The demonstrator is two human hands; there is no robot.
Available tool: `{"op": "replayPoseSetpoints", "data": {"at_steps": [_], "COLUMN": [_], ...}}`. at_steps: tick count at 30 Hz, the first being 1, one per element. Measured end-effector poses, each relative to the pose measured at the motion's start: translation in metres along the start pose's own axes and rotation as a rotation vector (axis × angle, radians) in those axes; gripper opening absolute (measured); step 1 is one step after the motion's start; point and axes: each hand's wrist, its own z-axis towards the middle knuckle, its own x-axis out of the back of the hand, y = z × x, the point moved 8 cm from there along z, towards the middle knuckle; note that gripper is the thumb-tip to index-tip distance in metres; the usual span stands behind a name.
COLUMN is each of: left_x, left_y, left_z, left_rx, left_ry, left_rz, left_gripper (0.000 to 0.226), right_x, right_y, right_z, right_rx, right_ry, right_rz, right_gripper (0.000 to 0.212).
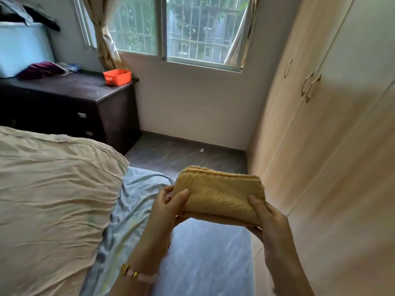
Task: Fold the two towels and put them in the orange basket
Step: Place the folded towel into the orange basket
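Folded tan towel (220, 197), held in the air over the grey floor (181, 154), just off the corner of the bed (53, 189); its layered edges face up. Left grip (168, 208): thumb on the near face and fingers curled behind the towel's left end, pinching it. Right grip (271, 218): thumb on the near face at the right end and fingers wrapped under the lower fold. A beaded bracelet (136, 274) circles the left wrist. Orange basket (117, 77): upright at the far right corner of the dark dresser (64, 86), below the window (192, 28), well apart from the towel. A maroon cloth (40, 70) lies towards the dresser's far left edge. A wardrobe (320, 146) stands along the right.
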Motion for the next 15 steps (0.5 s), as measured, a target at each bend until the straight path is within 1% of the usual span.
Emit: {"op": "replayPoseSetpoints", "data": {"at_steps": [3, 8, 12, 15], "left_x": [-0.005, -0.020, -0.047, -0.073], "left_y": [0.005, 0.013, 0.022, 0.038], "left_z": [0.049, 0.146, 0.232, 0.294], "left_rx": [-0.006, -0.032, -0.028, -0.040], "left_ry": [0.055, 0.141, 0.206, 0.209], "left_rz": [0.009, 0.063, 0.054, 0.048], "left_gripper": [0.036, 0.035, 0.033, 0.032], "right_x": [-0.022, -0.063, -0.086, -0.103], "right_y": [-0.001, -0.006, -0.020, -0.044], "right_z": [0.057, 0.167, 0.269, 0.343], "right_rx": [0.001, -0.017, -0.039, -0.032], "right_ry": [-0.032, -0.128, -0.215, -0.267], "right_rz": [-0.048, -0.062, -0.076, -0.076], "right_gripper": [0.043, 0.046, 0.050, 0.046]}}
